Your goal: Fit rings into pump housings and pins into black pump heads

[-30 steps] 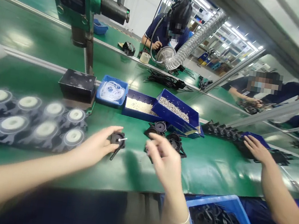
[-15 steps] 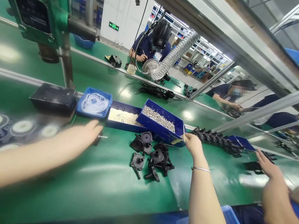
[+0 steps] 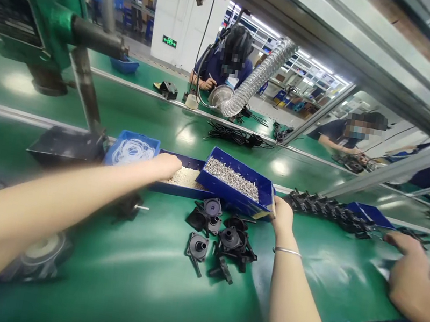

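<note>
My left hand [image 3: 170, 166] reaches into a long dark-blue bin [image 3: 177, 190] of small cream-coloured pieces [image 3: 190, 178]. Its fingers are curled downward; the tips are hidden, so what they pinch cannot be seen. My right hand [image 3: 283, 216], with a bangle at the wrist, is closed on the right end of a blue bin [image 3: 229, 195] full of short metal pins [image 3: 232, 177]. That bin sits tilted, overlapping the cream-piece bin. In front of it lie several black round plastic housings with side arms [image 3: 198, 246].
A blue tray of white rings [image 3: 134, 151] and a black block [image 3: 66, 145] stand left. Below my left forearm are a dark part with a thin pin [image 3: 142, 208] and round white-centred pieces [image 3: 40, 247]. A green machine [image 3: 27, 6] overhangs left. A co-worker's hand [image 3: 405, 245] is at right.
My left hand has moved from beside the white-ring tray up and right into the cream-piece bin. My right hand stays at the pin bin's end. The view has shifted slightly.
</note>
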A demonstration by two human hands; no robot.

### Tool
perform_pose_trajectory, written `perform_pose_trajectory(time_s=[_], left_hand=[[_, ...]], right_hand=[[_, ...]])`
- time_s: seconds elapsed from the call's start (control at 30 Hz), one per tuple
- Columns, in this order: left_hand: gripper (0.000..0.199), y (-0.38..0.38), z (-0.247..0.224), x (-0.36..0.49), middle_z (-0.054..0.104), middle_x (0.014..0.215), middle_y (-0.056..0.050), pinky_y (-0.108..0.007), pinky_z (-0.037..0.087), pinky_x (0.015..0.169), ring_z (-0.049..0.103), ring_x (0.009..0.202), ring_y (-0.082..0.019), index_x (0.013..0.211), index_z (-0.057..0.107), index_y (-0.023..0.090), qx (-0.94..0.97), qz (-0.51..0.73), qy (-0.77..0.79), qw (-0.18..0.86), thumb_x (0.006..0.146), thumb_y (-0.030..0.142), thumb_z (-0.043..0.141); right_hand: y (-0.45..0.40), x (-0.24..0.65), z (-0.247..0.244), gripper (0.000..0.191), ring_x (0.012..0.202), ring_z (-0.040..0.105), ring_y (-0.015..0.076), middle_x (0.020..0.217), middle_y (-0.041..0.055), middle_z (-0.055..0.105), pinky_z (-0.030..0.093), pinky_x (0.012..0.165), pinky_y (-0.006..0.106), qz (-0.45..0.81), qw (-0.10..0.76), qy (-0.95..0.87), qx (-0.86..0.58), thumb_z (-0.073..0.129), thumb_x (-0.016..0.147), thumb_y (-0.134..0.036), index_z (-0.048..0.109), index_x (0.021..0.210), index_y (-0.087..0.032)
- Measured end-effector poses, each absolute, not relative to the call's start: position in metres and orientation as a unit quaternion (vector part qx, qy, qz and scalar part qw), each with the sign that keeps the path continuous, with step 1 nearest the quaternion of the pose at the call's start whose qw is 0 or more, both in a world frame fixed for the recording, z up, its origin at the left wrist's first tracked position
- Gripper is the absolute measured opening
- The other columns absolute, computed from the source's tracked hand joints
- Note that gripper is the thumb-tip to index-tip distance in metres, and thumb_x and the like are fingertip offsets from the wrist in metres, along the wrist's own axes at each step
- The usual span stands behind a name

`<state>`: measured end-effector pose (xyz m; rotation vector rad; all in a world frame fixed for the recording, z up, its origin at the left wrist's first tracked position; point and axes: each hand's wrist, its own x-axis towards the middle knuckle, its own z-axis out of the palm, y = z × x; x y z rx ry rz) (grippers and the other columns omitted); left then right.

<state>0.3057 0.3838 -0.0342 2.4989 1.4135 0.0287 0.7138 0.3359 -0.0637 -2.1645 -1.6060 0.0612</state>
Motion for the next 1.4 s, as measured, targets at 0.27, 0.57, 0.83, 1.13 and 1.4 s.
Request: perform_pose_trajectory(time_s=[0.27,0.57,0.83,1.13,1.4], left_hand=[[0.013,0.389,-0.035,0.296,0.074,0.081,-0.013,-0.031,0.046,0.074,0.069,0.084,-0.028,0.072,0.072,0.015,0.849,-0.076,0.512,0.106,0.073,0.027,0.074],[0.019,0.377,-0.023,0.291,0.074,0.089,-0.014,-0.029,0.040,0.067,0.067,0.085,-0.029,0.082,0.072,0.016,0.853,0.028,0.512,0.098,0.086,0.031,0.061],[0.039,0.244,0.043,0.265,0.069,0.067,-0.001,-0.026,0.042,0.064,0.060,0.064,-0.017,0.066,0.068,0.020,0.748,0.271,0.449,0.406,0.083,0.055,0.066],[0.027,0.129,-0.041,0.270,0.066,0.074,-0.002,-0.018,0.047,0.066,0.057,0.066,-0.008,0.075,0.069,0.013,0.297,0.314,0.372,0.821,0.077,0.037,0.082],[0.025,0.133,-0.062,0.263,0.066,0.075,-0.004,-0.018,0.050,0.064,0.060,0.067,-0.008,0.080,0.071,0.010,0.183,0.349,0.341,0.853,0.074,0.029,0.086]], right_hand=[[0.337,0.713,-0.071,0.029,0.077,0.062,0.0238,0.078,0.0086,0.073,0.045,0.069,0.031,0.067,0.458,-0.498,-0.734,0.065,0.072,-0.042,0.076,0.079,-0.015],[0.303,0.696,-0.032,0.051,0.052,0.052,0.0087,0.076,0.0037,0.069,0.043,0.049,0.022,0.116,0.730,-0.375,-0.559,0.071,0.071,-0.059,0.067,0.094,-0.014],[0.238,0.609,0.020,0.033,0.071,0.065,0.0100,0.089,0.0048,0.073,0.053,0.060,0.020,0.245,0.775,-0.399,-0.425,0.083,0.072,-0.041,0.068,0.089,-0.018],[0.164,0.484,-0.024,0.019,0.069,0.067,0.0144,0.077,0.0031,0.071,0.056,0.065,0.026,0.486,0.654,-0.401,-0.420,0.082,0.078,-0.033,0.070,0.081,-0.018],[0.113,0.435,-0.059,0.014,0.072,0.052,0.0127,0.073,-0.0015,0.056,0.042,0.066,0.026,0.420,0.594,-0.527,-0.439,0.071,0.089,-0.021,0.066,0.076,-0.020]])
